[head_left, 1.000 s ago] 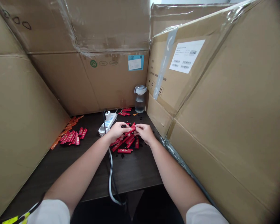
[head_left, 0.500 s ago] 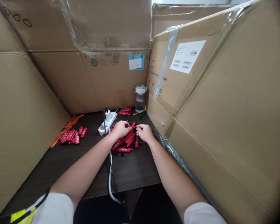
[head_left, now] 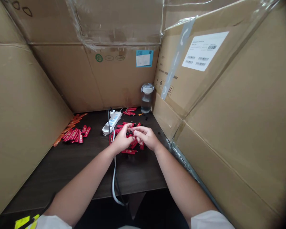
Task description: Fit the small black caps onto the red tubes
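Over a pile of flat red pieces with pale printing, my two hands meet with their fingertips almost touching. My left hand is curled, its thumb and forefinger closing toward a small dark bit between the hands. From the other side, my right hand pinches at the same spot with bent fingers. What they hold is too small and too covered to name. Tiny black bits lie around the pile.
Left of the hands is a white power strip with a plug and cords running to the table's front edge. More red pieces and orange strips lie at left. A water bottle stands at the back. Cardboard boxes wall three sides.
My hands have come together over the pile, the right moving left until the fingertips nearly touch. The camera view has shifted slightly.
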Tool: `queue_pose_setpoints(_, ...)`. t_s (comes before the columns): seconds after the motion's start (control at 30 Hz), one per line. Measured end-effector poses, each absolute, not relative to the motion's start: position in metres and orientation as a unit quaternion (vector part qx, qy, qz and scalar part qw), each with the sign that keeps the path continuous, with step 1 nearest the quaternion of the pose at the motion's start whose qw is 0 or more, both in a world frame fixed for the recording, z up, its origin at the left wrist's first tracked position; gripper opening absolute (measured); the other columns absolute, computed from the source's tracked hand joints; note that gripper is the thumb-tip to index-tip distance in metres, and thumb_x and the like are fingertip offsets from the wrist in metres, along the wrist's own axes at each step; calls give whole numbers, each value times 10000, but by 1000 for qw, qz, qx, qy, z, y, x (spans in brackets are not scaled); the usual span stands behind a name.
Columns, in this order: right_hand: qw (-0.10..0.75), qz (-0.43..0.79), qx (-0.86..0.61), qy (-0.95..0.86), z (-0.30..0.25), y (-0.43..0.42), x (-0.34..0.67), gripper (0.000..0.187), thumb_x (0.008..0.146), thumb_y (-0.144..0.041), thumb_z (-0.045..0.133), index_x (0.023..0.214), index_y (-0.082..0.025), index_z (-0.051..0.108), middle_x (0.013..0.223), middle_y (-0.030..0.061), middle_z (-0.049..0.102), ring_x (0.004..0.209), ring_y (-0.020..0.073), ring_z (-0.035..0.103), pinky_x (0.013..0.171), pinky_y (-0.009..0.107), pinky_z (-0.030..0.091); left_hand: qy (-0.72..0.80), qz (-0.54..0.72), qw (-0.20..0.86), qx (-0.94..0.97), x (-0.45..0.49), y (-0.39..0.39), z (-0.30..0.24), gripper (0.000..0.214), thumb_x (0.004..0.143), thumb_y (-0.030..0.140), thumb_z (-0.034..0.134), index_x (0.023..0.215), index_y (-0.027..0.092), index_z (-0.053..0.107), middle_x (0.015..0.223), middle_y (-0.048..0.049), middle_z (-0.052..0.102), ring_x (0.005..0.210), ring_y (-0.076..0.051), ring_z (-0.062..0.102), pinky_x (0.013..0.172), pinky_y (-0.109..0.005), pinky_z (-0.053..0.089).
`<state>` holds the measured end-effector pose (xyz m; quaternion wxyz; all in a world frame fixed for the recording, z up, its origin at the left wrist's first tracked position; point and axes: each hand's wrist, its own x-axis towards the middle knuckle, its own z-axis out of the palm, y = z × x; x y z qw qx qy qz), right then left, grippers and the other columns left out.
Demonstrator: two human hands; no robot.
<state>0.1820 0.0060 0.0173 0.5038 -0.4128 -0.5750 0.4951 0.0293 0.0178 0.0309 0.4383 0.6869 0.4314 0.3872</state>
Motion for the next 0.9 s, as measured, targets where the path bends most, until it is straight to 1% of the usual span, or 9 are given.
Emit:
queue_pose_setpoints(0.1,496,477,-387,-613,20,-2,173,335,700,-356,672,962,-148,655,757,23,656,532,94,551,485,201,447,397,387,424,716,31,7,26,617,680,103,608,1265,206,440,1277,-93,500,1183,-222,481,980,-327,404)
queue_pose_setpoints(0.17,497,477,-393,-609,20,-4,173,270,702,-343,675,883,-144,656,707,14,643,511,90,542,472,198,438,379,389,433,720,31,4,24,583,705,132,602,1265,201,451,1290,-93,495,1214,-230,455,998,-331,395)
queue_pose_setpoints(0.27,493,510,-394,-584,24,-4,178,253,724,-358,657,861,-147,642,559,-31,572,388,66,453,384,188,375,352,376,513,687,30,3,25,562,759,254,611,1289,191,435,1073,-92,607,905,-195,611,753,-290,513)
queue_pose_setpoints(0.37,508,516,-382,-574,27,-4,182,299,757,-378,631,940,-142,642,512,-46,540,374,69,444,380,195,375,327,377,594,631,27,4,25,540,797,368,584,1278,173,436,814,-44,619,528,-107,550,471,-233,464)
queue_pose_setpoints(0.53,541,461,-404,-575,21,-3,173,311,775,-380,615,979,-145,631,557,-27,565,410,82,482,411,213,416,377,410,539,632,27,5,17,482,808,391,571,1226,166,489,704,-1,570,447,-88,512,389,-215,436)
queue_pose_setpoints(0.6,562,437,-424,-560,16,-1,169,308,772,-395,617,966,-155,614,633,-1,603,444,96,517,427,226,442,396,443,478,646,29,4,13,416,831,362,543,1205,182,508,750,-12,587,482,-87,532,430,-212,453)
queue_pose_setpoints(0.7,572,398,-438,-568,12,0,167,264,786,-404,604,896,-164,598,701,27,629,527,124,571,483,242,477,396,483,380,682,31,2,7,308,851,311,518,1135,196,545,854,-33,622,651,-117,600,606,-242,505)
queue_pose_setpoints(0.8,534,358,-432,-632,13,-1,172,213,838,-369,547,872,-164,594,756,36,637,626,141,602,565,248,488,398,487,320,708,32,1,5,260,853,265,510,1097,188,553,895,-44,635,822,-157,616,765,-290,496)
queue_pose_setpoints(0.9,476,311,-423,-706,18,-2,178,202,898,-312,457,928,-166,593,811,41,638,703,148,606,642,259,480,393,487,297,721,32,1,5,244,846,225,509,1080,181,559,944,-55,640,899,-169,605,838,-312,471)
